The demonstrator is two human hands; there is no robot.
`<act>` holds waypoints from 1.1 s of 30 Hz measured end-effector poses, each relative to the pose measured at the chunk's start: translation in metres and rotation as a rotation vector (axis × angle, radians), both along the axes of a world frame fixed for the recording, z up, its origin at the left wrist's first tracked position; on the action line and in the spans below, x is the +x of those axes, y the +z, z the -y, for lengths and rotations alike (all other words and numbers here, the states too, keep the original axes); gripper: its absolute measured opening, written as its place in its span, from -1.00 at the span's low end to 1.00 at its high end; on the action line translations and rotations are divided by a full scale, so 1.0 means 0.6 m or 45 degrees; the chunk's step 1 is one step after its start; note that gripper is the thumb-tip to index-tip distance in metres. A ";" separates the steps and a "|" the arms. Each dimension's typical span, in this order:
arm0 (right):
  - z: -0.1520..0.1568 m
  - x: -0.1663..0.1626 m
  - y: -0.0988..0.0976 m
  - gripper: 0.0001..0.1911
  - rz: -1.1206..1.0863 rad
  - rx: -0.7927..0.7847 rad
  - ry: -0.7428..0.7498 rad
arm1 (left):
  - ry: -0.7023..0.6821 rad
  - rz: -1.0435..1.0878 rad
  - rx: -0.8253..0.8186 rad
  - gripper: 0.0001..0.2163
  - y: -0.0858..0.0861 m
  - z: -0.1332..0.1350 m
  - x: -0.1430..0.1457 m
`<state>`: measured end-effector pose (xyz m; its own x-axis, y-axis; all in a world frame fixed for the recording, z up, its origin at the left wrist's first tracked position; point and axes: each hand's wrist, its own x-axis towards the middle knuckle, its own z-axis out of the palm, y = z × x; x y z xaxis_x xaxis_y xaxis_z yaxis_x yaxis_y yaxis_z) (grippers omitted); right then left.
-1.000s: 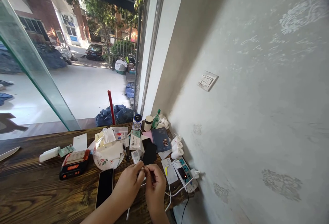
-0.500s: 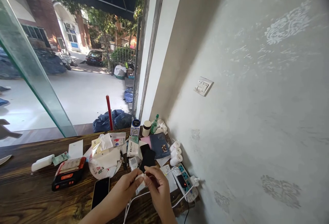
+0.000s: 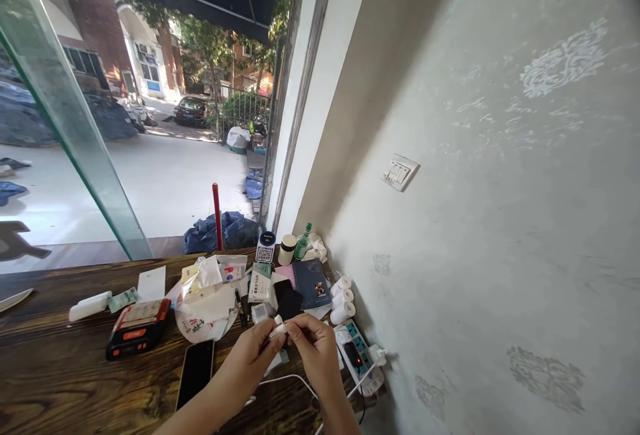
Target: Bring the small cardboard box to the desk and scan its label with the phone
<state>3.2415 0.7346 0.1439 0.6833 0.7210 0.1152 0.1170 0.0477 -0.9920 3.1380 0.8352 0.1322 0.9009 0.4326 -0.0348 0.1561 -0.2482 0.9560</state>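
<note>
A small white piece (image 3: 279, 327) is pinched between the fingertips of both hands; its exact kind is too small to make out. My left hand (image 3: 254, 354) grips it from the left with thumb and fingers closed. From the right, my right hand (image 3: 316, 348) meets it, its thumb and fingertips pressed together. A white cable (image 3: 287, 376) runs beneath the wrists toward the lower right. Just beyond the fingertips lies a black phone-like slab (image 3: 290, 305). Another phone (image 3: 196, 370), dark-screened, rests left of my left forearm.
Along the wall stand a power strip (image 3: 361, 354) with plugs, white paper rolls (image 3: 342, 303), a dark blue book (image 3: 311, 282), a green bottle (image 3: 303, 243) and a jar (image 3: 287, 250). Leftward are piled papers (image 3: 213, 302) and a black-orange handheld device (image 3: 137, 338).
Both hands have shifted slightly right, and more of the white piece shows above the fingertips. The cable below the wrists has moved. The view has turned a little.
</note>
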 end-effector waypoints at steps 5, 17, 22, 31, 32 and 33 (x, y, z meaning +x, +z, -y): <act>-0.007 -0.007 -0.006 -0.66 -0.032 -0.070 -0.065 | 0.066 -0.092 0.251 -0.73 0.018 0.007 0.002; -0.026 -0.038 -0.043 -0.72 0.123 0.205 -0.389 | 0.133 -0.333 0.853 -0.76 0.055 0.020 0.016; -0.026 -0.038 -0.050 -0.77 0.200 0.268 -0.470 | 0.132 -0.409 0.826 -0.72 0.081 0.029 0.027; -0.019 -0.029 -0.017 -0.62 0.096 0.137 -0.370 | 0.025 -0.167 0.129 -0.71 0.068 0.002 0.028; -0.020 -0.029 -0.011 -0.61 0.121 0.133 -0.344 | 0.028 -0.139 0.076 -0.70 0.064 -0.002 0.027; -0.022 -0.030 -0.008 -0.61 0.160 0.133 -0.326 | 0.046 -0.129 0.066 -0.71 0.060 -0.004 0.026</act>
